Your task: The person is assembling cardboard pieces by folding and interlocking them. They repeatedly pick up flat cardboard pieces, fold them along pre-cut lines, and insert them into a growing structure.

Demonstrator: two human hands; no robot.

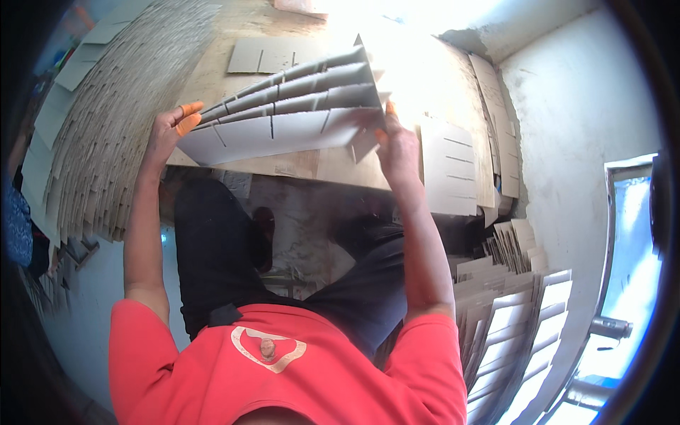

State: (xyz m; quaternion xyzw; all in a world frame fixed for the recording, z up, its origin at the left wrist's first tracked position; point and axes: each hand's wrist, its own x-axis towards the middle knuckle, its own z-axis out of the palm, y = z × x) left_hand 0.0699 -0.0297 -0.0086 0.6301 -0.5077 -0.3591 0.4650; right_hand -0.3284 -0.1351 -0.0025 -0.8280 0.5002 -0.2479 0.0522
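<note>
I see my left hand (166, 131) and right hand (397, 149) pinching the ends of fanned slotted cardboard strips (283, 113) above the table (212, 64); light, thin, bendy, best held by the edges.

Stacked cardboard sheets (106, 134) crowd my left; slotted sheets (448, 166) block my right; bare tabletop (297, 164) below lies open.

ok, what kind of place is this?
Probably a small cardboard workshop making box dividers. The left hand and right hand hold a fan of slotted cardboard strips over a workbench, with big stacks of cut cardboard pieces alongside.
</note>
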